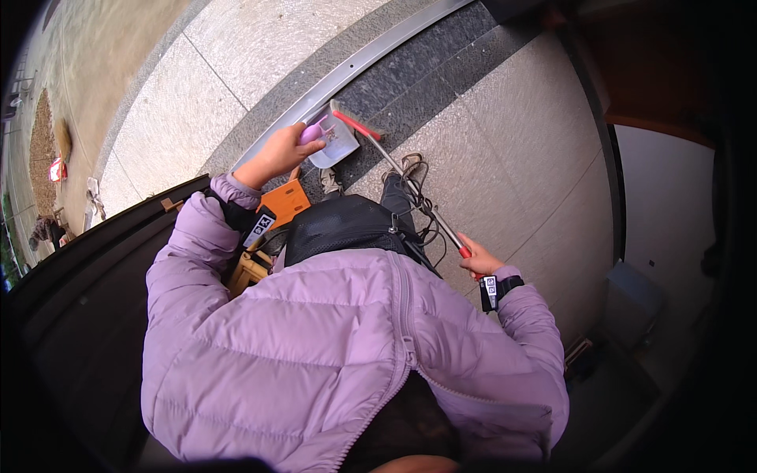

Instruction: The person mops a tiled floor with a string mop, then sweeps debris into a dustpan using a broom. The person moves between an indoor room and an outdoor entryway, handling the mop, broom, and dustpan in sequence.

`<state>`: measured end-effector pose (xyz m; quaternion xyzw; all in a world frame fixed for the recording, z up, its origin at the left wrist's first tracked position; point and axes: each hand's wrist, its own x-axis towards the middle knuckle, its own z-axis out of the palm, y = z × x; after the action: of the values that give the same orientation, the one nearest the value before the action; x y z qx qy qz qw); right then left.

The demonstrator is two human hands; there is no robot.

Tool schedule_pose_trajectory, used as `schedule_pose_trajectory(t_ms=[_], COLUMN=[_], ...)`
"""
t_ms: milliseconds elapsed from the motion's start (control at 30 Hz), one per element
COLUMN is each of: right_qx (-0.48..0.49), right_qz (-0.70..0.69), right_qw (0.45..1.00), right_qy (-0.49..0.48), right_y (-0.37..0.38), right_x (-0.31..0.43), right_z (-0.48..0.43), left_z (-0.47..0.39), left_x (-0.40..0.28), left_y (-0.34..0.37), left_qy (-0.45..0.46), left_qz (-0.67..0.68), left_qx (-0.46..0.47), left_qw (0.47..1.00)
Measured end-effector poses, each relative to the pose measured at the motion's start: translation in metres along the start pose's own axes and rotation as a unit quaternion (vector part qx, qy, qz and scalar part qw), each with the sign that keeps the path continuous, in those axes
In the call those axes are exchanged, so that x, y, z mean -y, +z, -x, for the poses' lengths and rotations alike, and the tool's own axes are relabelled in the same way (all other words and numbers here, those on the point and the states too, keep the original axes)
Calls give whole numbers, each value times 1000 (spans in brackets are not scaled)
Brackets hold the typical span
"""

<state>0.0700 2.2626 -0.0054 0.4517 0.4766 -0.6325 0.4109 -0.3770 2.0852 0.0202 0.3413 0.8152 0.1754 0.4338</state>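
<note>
My left hand (281, 152) grips the purple handle of a dustpan (340, 155). The pan is pale and translucent, and some dark debris (332, 135) lies in it. It rests on the dark stone strip beside a metal door track. In my right hand (480, 258) is the red grip of a broom (387, 155) with a metal stick. The broom's red head (356, 124) lies at the pan's far right side, its bristles partly hidden. A loose dark cable (421, 204) hangs around the stick.
The metal door track (355, 62) crosses the doorway ahead. An orange wooden stool (287, 204) stands left of my feet, near a bamboo-like frame (248, 272). A dark door panel (83, 295) is at the left. Outside, a person (46, 230) is crouched far off.
</note>
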Motion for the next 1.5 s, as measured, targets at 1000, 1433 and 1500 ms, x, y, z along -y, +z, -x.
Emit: schedule_pose_trajectory(t_ms=[1000,1433,1500], right_qx=[-379,-378,-367], right_qz=[-453,-523,-523], right_qw=[804,763,769], right_qy=[-68,-38,-21], right_y=[302,555,601], right_x=[-67,-55,-51], right_z=[44,-131,-158], left_z=[50,39,36], left_x=[-142,-53,4], left_y=[-118,-97,-80], left_qy=[238,183,146], left_qz=[383,652,702], left_qx=[63,162,202], left_qw=[890,718,667])
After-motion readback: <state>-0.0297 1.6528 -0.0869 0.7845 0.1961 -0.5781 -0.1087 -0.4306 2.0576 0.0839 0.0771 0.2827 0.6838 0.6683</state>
